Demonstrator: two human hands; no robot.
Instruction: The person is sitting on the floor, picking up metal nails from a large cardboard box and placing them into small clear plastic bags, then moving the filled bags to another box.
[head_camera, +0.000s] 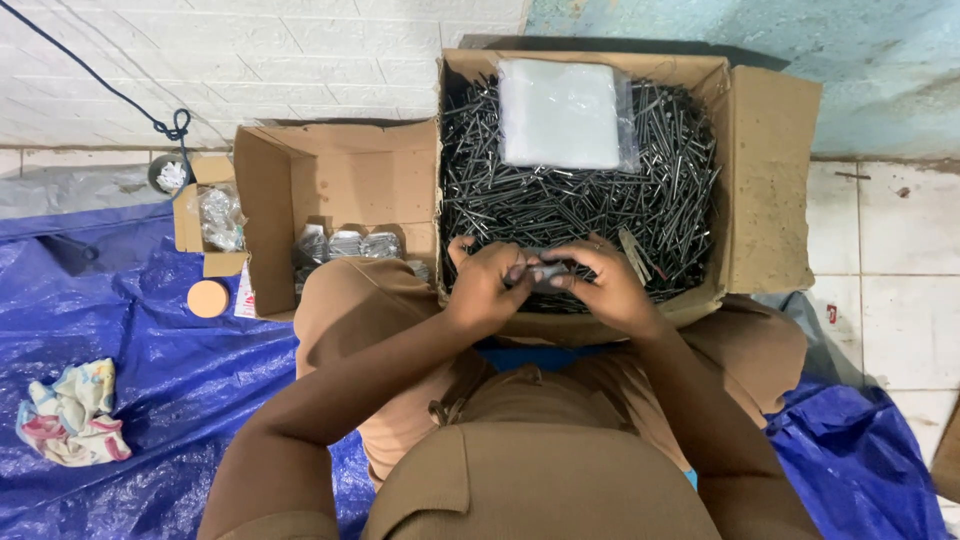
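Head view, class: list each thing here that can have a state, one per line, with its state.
Large cardboard box: open, full of nails.
Smaller cardboard box: open, lying on its side.
Stack of clear bags: lying flat on the nails.
Left hand: gripping a bunch of nails.
Right hand: gripping the same bunch.
Patterned cloth: crumpled.

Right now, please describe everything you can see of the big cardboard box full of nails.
The big cardboard box is brown, worn, open-topped, with its flaps spread outward. It stands on the floor against the person's knees and beside a second open box. Dark metal nails fill it in a loose heap. A stack of clear plastic bags lies on them. Both hands, left and right, hold a small bundle at its near edge.
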